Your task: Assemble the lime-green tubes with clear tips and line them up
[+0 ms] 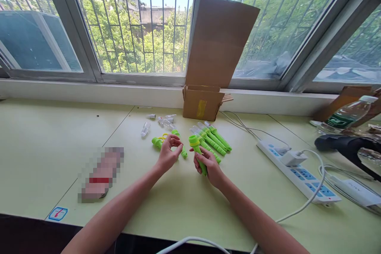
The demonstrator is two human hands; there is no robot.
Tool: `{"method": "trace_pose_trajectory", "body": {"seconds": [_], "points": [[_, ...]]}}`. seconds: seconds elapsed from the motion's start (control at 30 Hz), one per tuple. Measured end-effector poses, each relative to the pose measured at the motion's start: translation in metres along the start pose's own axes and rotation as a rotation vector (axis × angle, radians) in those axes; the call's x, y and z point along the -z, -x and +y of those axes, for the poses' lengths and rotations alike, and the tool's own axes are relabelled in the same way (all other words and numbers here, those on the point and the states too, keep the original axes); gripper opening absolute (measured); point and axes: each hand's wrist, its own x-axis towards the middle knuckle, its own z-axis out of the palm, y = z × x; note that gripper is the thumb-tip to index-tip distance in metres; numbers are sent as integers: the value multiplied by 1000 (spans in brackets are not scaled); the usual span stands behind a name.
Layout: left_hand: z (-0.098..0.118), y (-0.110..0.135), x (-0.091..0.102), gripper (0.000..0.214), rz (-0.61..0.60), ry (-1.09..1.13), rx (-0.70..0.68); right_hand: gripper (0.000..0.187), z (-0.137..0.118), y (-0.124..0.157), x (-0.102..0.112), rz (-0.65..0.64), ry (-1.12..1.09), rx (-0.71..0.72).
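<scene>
My right hand (210,164) is closed around a green plastic tube (200,158), held upright at a slight tilt. A yellow ring (194,141) sits below the tube's threaded green top. To its left, my left hand (170,152) is raised with thumb and fingertips drawn together in a pinch; anything between them is too small to make out. Behind and partly hidden by that hand lie loose green tubes (156,142) and yellow rings (163,136). Several green tubes with clear caps (212,139) lie side by side just beyond my right hand.
Loose clear plastic caps (145,129) lie farther back. A cardboard box (200,105) stands against the window ledge. At right are a white power strip (297,172) with cables, a black object (345,147) and a water bottle (347,116). A blurred-out item (102,172) lies left.
</scene>
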Motion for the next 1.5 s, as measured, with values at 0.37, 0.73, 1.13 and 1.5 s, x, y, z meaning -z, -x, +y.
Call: {"method": "trace_pose_trajectory", "body": {"seconds": [0.37,0.73,1.13,1.5], "points": [[8,-3,3,35,71,316,239,30,-1,0,2,-16,-4,-8],[10,-4,4,41,66,324,284,30,4,-2,5,-43,-16,3],[9,-8,6,39,61,339,302,31,6,-2,6,-66,-21,-5],[8,-7,6,36,25,321,310,30,6,-2,6,-73,-27,7]]}}
